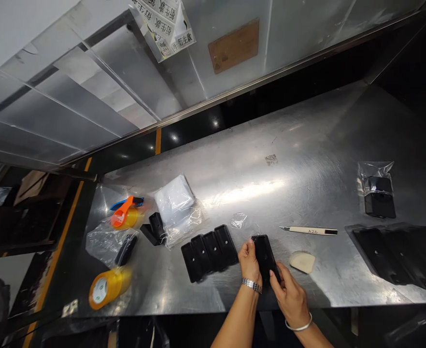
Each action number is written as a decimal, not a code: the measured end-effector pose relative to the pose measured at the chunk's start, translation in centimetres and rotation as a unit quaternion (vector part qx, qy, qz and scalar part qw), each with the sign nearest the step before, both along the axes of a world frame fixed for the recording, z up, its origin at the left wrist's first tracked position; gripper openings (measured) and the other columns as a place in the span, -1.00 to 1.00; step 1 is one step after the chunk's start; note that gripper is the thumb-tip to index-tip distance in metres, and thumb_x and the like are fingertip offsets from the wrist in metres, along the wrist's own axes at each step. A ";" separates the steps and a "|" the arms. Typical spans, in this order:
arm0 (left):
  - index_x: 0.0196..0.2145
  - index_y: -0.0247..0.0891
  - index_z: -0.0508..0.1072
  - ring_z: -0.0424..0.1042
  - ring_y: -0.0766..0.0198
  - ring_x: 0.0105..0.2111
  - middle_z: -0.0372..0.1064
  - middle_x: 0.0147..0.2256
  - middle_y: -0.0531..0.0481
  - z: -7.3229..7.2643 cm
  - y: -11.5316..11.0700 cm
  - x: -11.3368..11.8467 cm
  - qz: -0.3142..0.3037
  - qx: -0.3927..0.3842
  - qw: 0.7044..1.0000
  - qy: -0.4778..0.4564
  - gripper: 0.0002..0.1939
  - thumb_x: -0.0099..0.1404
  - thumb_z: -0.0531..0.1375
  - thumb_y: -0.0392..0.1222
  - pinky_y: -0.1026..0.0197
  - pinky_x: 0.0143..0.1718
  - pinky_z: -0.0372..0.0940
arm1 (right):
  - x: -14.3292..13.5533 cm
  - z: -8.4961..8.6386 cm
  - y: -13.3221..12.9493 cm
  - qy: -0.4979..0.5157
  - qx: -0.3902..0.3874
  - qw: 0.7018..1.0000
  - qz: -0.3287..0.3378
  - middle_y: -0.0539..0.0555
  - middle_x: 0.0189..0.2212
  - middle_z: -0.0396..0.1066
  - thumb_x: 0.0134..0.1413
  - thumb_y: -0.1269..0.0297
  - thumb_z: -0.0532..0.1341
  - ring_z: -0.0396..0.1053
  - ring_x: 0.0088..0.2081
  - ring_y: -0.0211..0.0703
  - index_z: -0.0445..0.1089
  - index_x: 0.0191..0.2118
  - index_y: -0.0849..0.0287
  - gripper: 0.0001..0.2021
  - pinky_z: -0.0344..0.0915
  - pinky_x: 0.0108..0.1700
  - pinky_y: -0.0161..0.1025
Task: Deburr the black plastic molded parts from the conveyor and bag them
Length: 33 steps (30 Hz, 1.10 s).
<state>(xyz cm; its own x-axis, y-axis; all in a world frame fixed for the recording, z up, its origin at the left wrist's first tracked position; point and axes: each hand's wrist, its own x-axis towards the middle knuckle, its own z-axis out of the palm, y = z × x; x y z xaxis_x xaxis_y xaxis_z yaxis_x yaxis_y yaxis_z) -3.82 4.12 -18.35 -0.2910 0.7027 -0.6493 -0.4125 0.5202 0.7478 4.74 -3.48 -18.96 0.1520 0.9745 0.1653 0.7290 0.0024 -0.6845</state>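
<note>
Between both hands, over the front edge of the metal table, is a black rectangular plastic tray-like part (264,253). My left hand (249,263) grips its left side, thumb near the upper corner. On the lower right side, the fingers of my right hand (289,292) pinch the same part. To the left lies a row of several matching black parts (209,251), each with a small hole. Right of my hands are a pale wedge-shaped pad (302,261) and a white craft knife (308,231) marked A26. A small clear plastic piece (238,221) lies just beyond the held part.
A stack of clear bags (177,195), two black parts (153,229), an orange tape dispenser (123,212) and a yellow tape roll (106,288) lie left. At right are a bagged black part (379,197) and more black parts (401,253). A metal panel (231,92) rises behind the table.
</note>
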 end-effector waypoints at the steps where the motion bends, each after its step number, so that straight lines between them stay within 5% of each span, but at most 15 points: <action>1: -0.48 -0.31 0.36 0.25 0.36 -0.53 0.26 -0.59 0.11 0.2 -0.1 -0.1 0.003 0.003 1.000 -0.014 -0.49 0.01 0.23 0.27 0.29 -0.46 0.13 | -0.1 0.1 -0.1 0.001 0.001 1.000 0.003 0.16 -0.43 0.55 0.23 0.24 0.05 0.46 -0.59 -0.18 0.39 -0.12 0.28 -0.73 0.36 -0.56 -0.31; 19: -0.48 -0.31 0.37 0.22 0.42 -0.63 0.29 -0.61 0.10 3.6 -0.4 -0.8 -0.007 -0.008 0.995 -0.100 -0.55 0.01 0.28 0.19 0.34 -0.60 0.17 | -0.6 3.2 -0.4 0.028 -0.008 0.999 0.013 0.12 -0.48 0.53 0.17 0.16 0.12 0.46 -0.62 -0.11 0.38 -0.10 0.23 -0.71 0.40 -0.55 -0.22; 26: -0.50 -0.35 0.41 0.22 0.44 -0.63 0.26 -0.62 0.10 5.7 -1.1 -2.0 -0.050 -0.027 0.989 -0.135 -0.57 -0.02 0.33 0.13 0.35 -0.58 0.21 | 2.6 6.4 2.3 0.099 -0.022 0.994 0.039 0.18 -0.31 0.50 0.23 0.20 0.03 0.49 -0.28 -0.04 0.40 -0.12 0.22 -0.72 0.44 -0.28 -0.16; 33: -0.53 -0.36 0.40 0.22 0.45 -0.65 0.26 -0.62 0.08 8.6 -3.2 -3.6 -0.135 -0.063 0.967 -0.208 -0.63 -0.01 0.36 0.03 0.35 -0.61 0.21 | 5.2 10.6 6.7 0.199 -0.160 0.950 0.182 0.05 -0.42 0.46 0.14 0.22 0.14 0.42 -0.39 -0.16 0.49 -0.27 0.11 -0.82 0.39 -0.35 -0.25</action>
